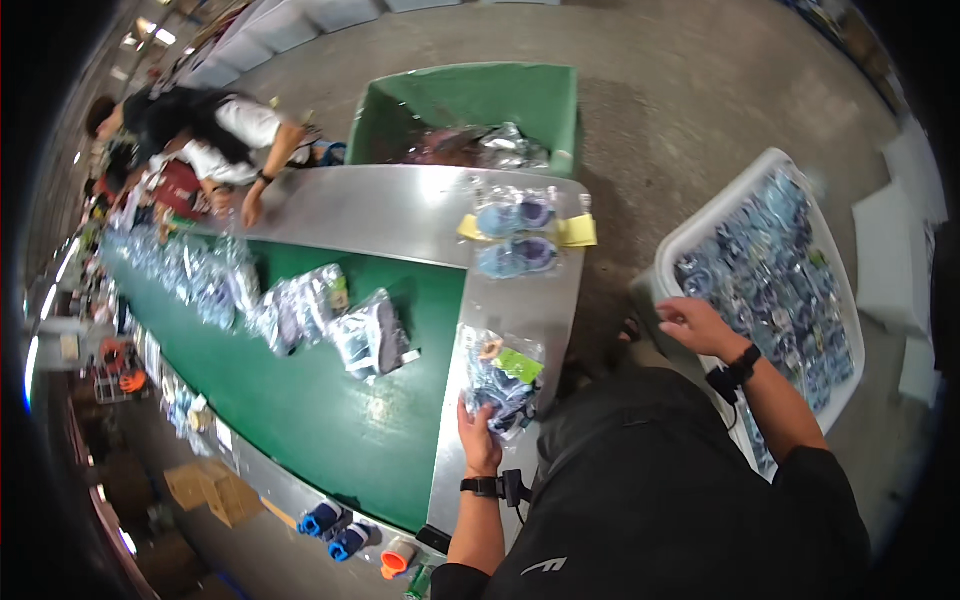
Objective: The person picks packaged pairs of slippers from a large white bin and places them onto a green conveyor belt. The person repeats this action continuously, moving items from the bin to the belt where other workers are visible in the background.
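My left hand [478,440] is closed on the near edge of a clear plastic bag of blue shoes [508,385] with a bright green label. That bag lies on the metal ledge at the end of the green conveyor belt [300,400]. Off to the right, my right hand [692,326] hovers by the rim of a large white bin [668,262]; its fingers are curled in, and nothing shows in them. Bagged blue shoes [770,270] fill that bin. Farther along the ledge sits another bagged pair of light blue shoes [518,238] across a yellow strip.
Several bagged shoes [370,335] lie on the belt. A green bin [570,110] with bags inside stands beyond the ledge. At the far left, a co-worker [235,130] leans over the belt. Dark blue shoes [335,530] and an orange-and-white object [397,560] rest along the near-left edge.
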`<state>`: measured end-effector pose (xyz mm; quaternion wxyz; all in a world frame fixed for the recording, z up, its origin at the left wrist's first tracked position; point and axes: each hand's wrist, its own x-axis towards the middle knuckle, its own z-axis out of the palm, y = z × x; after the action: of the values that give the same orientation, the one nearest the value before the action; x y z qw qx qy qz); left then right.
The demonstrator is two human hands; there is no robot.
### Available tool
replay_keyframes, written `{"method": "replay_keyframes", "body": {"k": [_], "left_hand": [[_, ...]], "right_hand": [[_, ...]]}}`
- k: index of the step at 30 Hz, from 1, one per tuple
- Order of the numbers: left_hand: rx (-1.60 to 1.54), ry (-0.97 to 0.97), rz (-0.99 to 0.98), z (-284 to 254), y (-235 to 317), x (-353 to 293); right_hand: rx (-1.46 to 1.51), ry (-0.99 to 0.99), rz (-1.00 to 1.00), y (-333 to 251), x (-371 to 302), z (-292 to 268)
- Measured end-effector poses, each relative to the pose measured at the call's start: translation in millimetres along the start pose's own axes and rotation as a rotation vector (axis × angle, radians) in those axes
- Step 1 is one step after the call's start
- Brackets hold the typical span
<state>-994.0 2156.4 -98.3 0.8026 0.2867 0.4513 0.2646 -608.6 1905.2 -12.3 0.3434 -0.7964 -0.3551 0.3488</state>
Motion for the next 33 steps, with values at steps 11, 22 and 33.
{"method": "replay_keyframes", "body": {"k": [11, 22, 33], "left_hand": [[0.271, -0.350, 0.172, 174.8, 60.7, -2.7], [0.337, -0.403, 0.048, 303.5, 41.7, -23.6], [0.537, -0.264, -0.131, 347.4, -12.9, -25.5]], "right_hand": [[0.219, -0.047, -0.134, -124.2, 9.2, -6.5], [0.781, -0.028, 0.129, -67.0, -11.2, -68.5], [0.496, 0.323, 0.003, -2.9, -27.2, -100.7]]}}
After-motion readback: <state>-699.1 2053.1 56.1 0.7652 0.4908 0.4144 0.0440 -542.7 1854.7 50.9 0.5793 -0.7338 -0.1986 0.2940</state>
